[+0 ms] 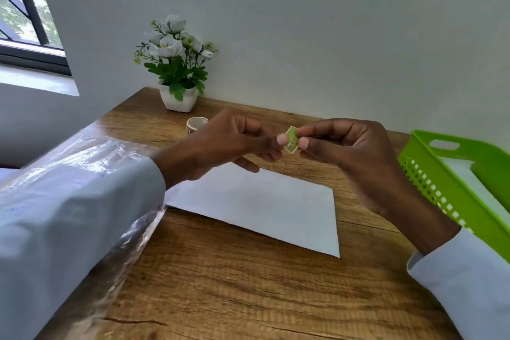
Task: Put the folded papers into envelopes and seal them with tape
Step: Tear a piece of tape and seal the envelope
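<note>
pinching a small tape piece above the envelope

resting nearest the lens, pale sleeve (69, 215) lying over crinkled clear plastic wrap (116, 251) at the left edge of the wooden table (220, 290)

holding up, between both hands and well above the tabletop, a small green tape piece (291, 139) with zigzag-cut ends. pinching its left end with left hand (226, 143), thumb and forefinger closed on it, remaining fingers loosely curled beneath. pinching its right end with right hand (347, 152), thumb and forefinger tips pressed together on it, other fingers curled in toward the palm

lying flat just below the hands, white envelope (256, 207), plain side up; flap not showing, so not telling whether a folded paper is inside. sitting behind the left hand near a white flower pot (179, 96), tape roll (196, 123). standing at the right edge, green basket (441, 174), holding something white, likely more envelopes or papers

judging the risks from here: sticking to the fingertips rather than the paper, given how little of the piece is free; folding onto itself if either pinch is slackening; landing crooked or off the flap edge, since nothing is pinning the envelope while both hands are busy, so possibly sliding under the first press
</note>
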Demonstrator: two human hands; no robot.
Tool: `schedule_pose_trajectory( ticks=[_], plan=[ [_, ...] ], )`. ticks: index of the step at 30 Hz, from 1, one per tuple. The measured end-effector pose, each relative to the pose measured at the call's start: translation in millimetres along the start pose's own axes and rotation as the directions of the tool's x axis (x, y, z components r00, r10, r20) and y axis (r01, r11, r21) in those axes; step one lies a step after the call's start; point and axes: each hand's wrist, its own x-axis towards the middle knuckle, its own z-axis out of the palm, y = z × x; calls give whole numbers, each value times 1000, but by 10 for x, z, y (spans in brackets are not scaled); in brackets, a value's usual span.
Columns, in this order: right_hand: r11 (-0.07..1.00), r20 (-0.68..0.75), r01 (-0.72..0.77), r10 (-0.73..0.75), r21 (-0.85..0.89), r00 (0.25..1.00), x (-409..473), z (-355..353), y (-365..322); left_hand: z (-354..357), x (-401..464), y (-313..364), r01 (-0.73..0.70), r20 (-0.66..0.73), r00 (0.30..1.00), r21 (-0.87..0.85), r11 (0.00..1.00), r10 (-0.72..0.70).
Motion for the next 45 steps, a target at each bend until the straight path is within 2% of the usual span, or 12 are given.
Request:
schedule_pose_trajectory(
  ticks=[3, 8, 13, 19, 22, 25, 29, 33, 41, 45],
  plan=[
    [998, -42, -2, 5, 59, 999, -100, -43, 18, 104, 2, 54, 7, 9, 1000, -46, 999, -6],
    [973, -32, -108, 117, 206, 993, -242, -104, 83, 186, 41, 90, 19, 2, 1000, -72, 997, -19],
    [957, 0, -241, 244, 160, 970, -299, -181, 128, 301, 93, 125, 24, 64, 997, 144, 989, -34],
    [943, 49, -298, 294, 150, 955, -330, -228, 150, 396, 199, 116, 26, 76, 996, 331, 943, -54],
    [955, -33, -283, 287, 83, 957, -331, -211, 201, 390, 244, 96, 27, 94, 993, 354, 935, -64],
    [947, -115, -309, 317, 89, 941, -318, -229, 258, 379, 275, 64, 28, 106, 992, 370, 929, -73],
    [906, -195, -388, 417, 169, 888, -316, -291, 318, 392, 317, -27, -7, 74, 996, 589, 808, -45],
    [861, -192, -469, 503, 196, 843, -337, -293, 387, 445, 346, -100, 1, 164, 970, 739, 673, -181],
    [854, -216, -487, 519, 185, 827, -328, -284, 433, 454, 453, -105, 21, 175, 965, 692, 722, -196],
    [889, -243, -437, 457, 136, 855, -335, -282, 416, 446, 489, -86, 1, 154, 978, 680, 733, -144]
  ],
)
